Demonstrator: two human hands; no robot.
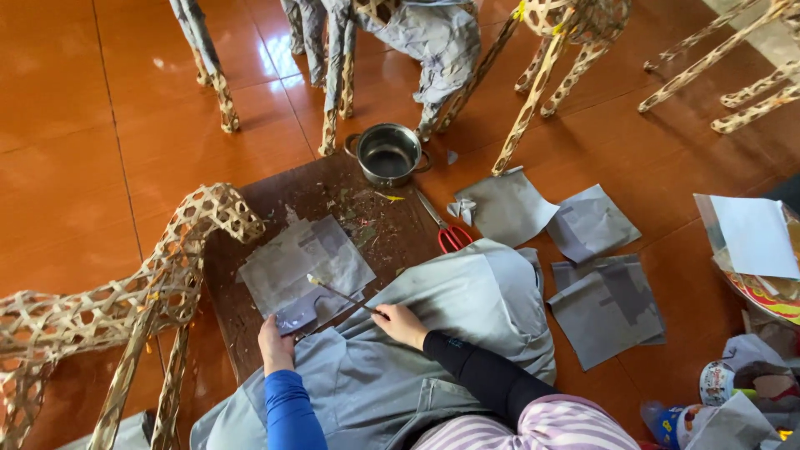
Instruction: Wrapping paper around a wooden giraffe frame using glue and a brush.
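The right hand point(401, 323) grips a thin brush point(342, 295) whose tip rests on a grey paper sheet point(304, 271) spread over a dark wooden board point(333, 196), while the left hand point(276, 347) presses flat on the sheet's near edge. A grey apron point(467, 300) covers the lap. Red-handled scissors point(444, 227) lie just beyond, near a small steel pot point(388, 153). More grey paper pieces point(604, 304) sit to the right; a woven bamboo animal frame point(125, 300) stands left.
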